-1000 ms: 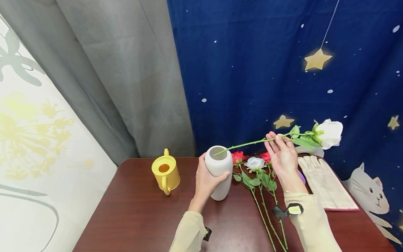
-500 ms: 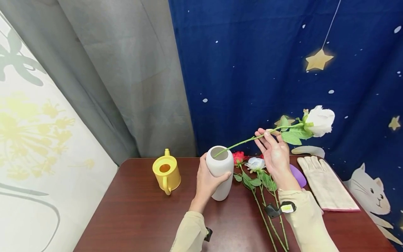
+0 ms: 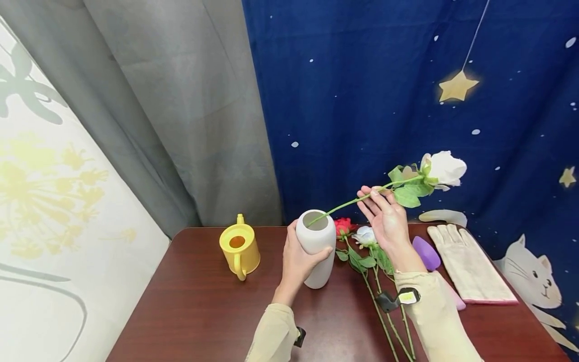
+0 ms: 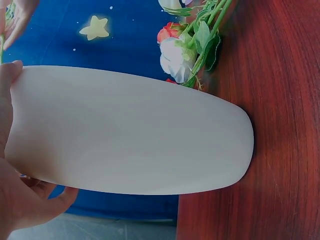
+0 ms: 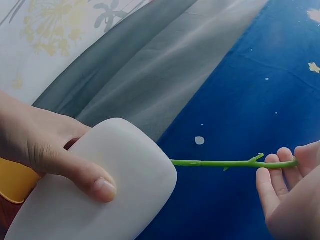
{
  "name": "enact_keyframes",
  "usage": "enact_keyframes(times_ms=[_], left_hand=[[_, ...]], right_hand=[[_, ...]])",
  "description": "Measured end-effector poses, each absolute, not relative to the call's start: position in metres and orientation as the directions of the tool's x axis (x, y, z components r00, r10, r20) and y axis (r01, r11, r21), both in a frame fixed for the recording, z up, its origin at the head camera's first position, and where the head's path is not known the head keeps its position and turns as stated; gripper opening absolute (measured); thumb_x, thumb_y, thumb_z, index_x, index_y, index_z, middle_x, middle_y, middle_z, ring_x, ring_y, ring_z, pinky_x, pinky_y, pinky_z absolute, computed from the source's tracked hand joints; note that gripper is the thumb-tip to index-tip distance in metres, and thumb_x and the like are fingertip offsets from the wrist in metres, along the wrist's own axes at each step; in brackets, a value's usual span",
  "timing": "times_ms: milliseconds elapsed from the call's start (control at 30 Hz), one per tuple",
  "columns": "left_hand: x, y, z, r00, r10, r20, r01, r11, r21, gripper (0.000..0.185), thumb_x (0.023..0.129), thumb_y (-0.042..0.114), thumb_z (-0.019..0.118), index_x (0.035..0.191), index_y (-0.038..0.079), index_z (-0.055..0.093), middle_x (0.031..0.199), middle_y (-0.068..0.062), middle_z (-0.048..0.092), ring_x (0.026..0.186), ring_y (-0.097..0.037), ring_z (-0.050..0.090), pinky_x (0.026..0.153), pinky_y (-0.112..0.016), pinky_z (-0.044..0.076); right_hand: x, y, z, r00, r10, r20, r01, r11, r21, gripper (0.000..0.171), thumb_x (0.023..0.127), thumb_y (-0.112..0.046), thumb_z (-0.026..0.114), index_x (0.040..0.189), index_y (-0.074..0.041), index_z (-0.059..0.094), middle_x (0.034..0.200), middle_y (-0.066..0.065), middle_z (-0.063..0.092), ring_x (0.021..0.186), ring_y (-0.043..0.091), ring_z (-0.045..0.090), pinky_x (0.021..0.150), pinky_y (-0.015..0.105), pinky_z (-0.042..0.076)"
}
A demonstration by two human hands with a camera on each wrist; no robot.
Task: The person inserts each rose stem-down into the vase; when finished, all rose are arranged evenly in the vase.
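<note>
Hands come first: the left hand [image 3: 295, 264] wraps round the white vase [image 3: 320, 239], thumb across its front, and the right hand [image 3: 386, 221], palm up, pinches the stem of a white rose [image 3: 445, 168]. That stem slants from the vase's mouth, where its tip lies, to the bloom at right of centre. Three loose stems [image 3: 382, 322] run to the bottom edge, partly covered by a black wrist device [image 3: 387, 301]; a red bloom [image 3: 344, 227] and a pale bloom [image 3: 365, 235] top two of them just right of the vase, while the right hand hides the third's top. Left of the vase on the worktop [image 3: 203, 311] stands a yellow watering can [image 3: 239, 251]. Beyond the right forearm lie a purple object [image 3: 426, 253], partly hidden, and light gloves [image 3: 470, 264]. Grey [image 3: 181, 125] and blue curtains [image 3: 362, 100] hang behind.
</note>
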State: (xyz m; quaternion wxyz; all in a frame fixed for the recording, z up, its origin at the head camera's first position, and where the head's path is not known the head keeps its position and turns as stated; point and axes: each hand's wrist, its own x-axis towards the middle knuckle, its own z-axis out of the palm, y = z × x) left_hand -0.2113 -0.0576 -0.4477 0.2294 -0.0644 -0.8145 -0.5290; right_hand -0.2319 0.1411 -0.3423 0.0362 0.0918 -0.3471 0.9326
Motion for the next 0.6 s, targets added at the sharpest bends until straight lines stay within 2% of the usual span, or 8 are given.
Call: enact_keyframes(times_ms=[367, 600], left_hand=[[-0.211, -0.057, -0.447, -0.891, -0.133, 0.434, 0.344, 0.428, 0.836, 0.095, 0.058, 0.048, 0.083, 0.135, 0.024, 0.034, 0.117, 0.007, 0.052, 0.101, -0.012, 0.052, 0.081, -0.037, 0.046], [-0.210, -0.058, -0.447, -0.881, -0.132, 0.455, 0.364, 0.425, 0.829, 0.094, 0.059, 0.049, 0.083, 0.135, 0.021, 0.034, 0.119, 0.004, 0.052, 0.101, -0.015, 0.053, 0.081, -0.040, 0.046]], right_hand=[[-0.232, 0.137, -0.343, -0.984, -0.030, 0.177, -0.103, -0.717, -0.689, 0.010, 0.095, -0.004, 0.050, 0.091, -0.008, 0.059, 0.098, 0.007, 0.067, 0.100, 0.021, 0.062, 0.091, 0.033, 0.045], [-0.231, 0.126, -0.343, -0.981, -0.062, 0.185, -0.100, -0.651, -0.752, 0.013, 0.096, -0.005, 0.049, 0.090, -0.010, 0.059, 0.099, 0.005, 0.067, 0.101, 0.021, 0.061, 0.095, 0.036, 0.041]])
